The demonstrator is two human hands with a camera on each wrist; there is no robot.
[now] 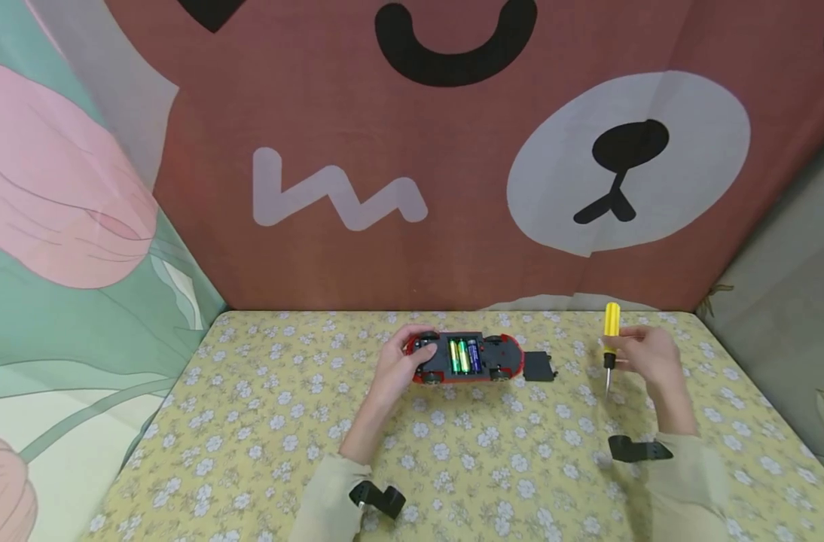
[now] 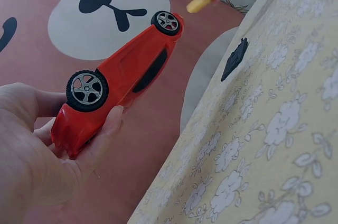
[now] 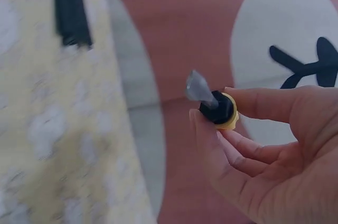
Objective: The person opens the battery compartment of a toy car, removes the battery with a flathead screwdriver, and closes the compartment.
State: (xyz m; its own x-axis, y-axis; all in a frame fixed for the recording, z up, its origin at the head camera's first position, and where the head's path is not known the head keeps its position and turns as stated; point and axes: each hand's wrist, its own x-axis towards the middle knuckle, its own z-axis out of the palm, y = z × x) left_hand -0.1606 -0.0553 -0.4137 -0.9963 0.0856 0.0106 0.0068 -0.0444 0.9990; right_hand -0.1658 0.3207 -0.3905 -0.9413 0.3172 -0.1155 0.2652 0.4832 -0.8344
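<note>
My left hand (image 1: 400, 360) grips one end of a red toy car (image 2: 134, 71), which is turned with its dark underside up. In the head view its open battery compartment shows several batteries (image 1: 464, 356), green and dark blue, lying side by side. The black battery cover (image 1: 538, 366) lies on the table just right of the car. My right hand (image 1: 649, 357) pinches a screwdriver (image 1: 611, 339) by its yellow handle, with the metal shaft pointing down. In the right wrist view the screwdriver's shaft (image 3: 199, 87) points toward the camera between thumb and fingers.
A yellow flowered cloth (image 1: 466, 459) covers the table. Behind the table's far edge hangs a reddish-brown curtain (image 1: 453, 188) with a cartoon face. Patterned fabric (image 1: 66, 316) hangs at the left, and a grey cloth (image 1: 785, 263) at the right.
</note>
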